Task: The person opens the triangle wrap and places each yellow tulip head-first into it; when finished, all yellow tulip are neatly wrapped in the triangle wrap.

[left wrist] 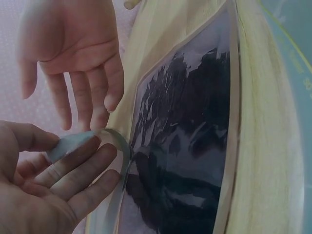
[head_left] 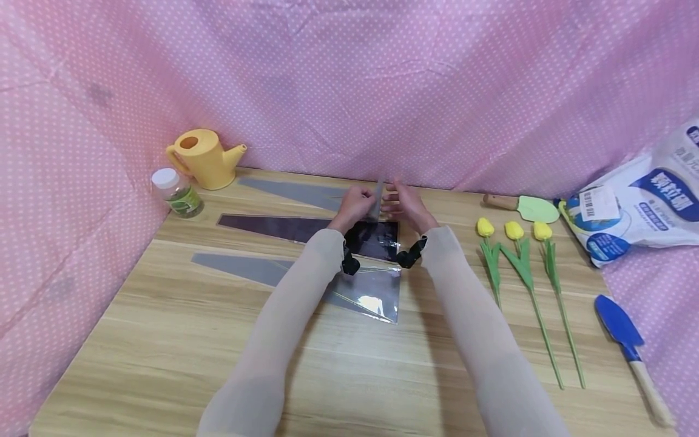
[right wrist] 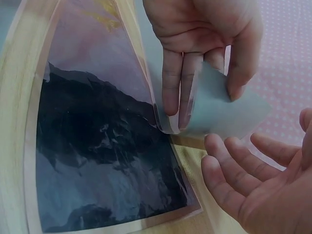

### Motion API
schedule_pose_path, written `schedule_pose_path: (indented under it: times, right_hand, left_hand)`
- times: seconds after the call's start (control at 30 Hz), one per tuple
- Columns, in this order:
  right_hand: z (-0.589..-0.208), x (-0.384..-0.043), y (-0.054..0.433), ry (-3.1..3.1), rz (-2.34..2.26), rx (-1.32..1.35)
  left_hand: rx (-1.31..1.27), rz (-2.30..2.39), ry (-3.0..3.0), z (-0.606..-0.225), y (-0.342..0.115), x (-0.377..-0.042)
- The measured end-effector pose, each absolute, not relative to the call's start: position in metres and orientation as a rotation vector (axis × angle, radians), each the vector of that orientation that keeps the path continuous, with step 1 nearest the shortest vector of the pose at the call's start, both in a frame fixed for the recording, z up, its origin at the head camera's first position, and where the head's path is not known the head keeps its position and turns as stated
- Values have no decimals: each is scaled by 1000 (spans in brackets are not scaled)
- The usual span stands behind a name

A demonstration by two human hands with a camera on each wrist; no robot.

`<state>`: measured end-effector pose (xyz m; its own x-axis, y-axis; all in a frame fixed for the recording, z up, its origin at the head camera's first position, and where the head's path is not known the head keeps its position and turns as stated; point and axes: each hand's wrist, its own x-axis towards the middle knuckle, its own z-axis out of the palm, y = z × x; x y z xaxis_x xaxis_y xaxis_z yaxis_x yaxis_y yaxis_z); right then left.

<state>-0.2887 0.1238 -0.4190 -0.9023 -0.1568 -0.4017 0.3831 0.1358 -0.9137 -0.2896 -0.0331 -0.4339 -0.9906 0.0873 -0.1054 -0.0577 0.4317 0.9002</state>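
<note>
Three tapered flower sleeves lie across the table. My left hand [head_left: 356, 206] pinches the wide end of the back grey sleeve [head_left: 306, 193] between thumb and fingers, and the lifted edge [right wrist: 231, 109] curves upward. In the left wrist view, some of the left fingers are behind its clear film. Facing it, my right hand [head_left: 408, 205] has its fingers loosely extended, with the fingertips [right wrist: 214, 146] close to the lifted edge. Below both hands lies a dark sleeve [left wrist: 185, 112] with a pale border. Nearest my body is another grey sleeve [head_left: 235, 267], partly covered by the left forearm.
A yellow watering can [head_left: 210, 164] and a lidded jar [head_left: 182, 197] stand at the back left. To the right lie three yellow tulips [head_left: 526, 273], a green trowel [head_left: 537, 209], a blue trowel [head_left: 619, 321] and a printed white bag [head_left: 644, 200]. Pink dotted cloth [head_left: 327, 91] hangs behind.
</note>
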Motion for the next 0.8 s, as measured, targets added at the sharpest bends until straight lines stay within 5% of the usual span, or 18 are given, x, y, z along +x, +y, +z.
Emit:
schedule_pose_path:
  times: [0.8]
  right_hand:
    - [-426, -297, 120, 2190, -1761, 236]
  left_hand:
    - [57, 1625, 2649, -448, -32, -292]
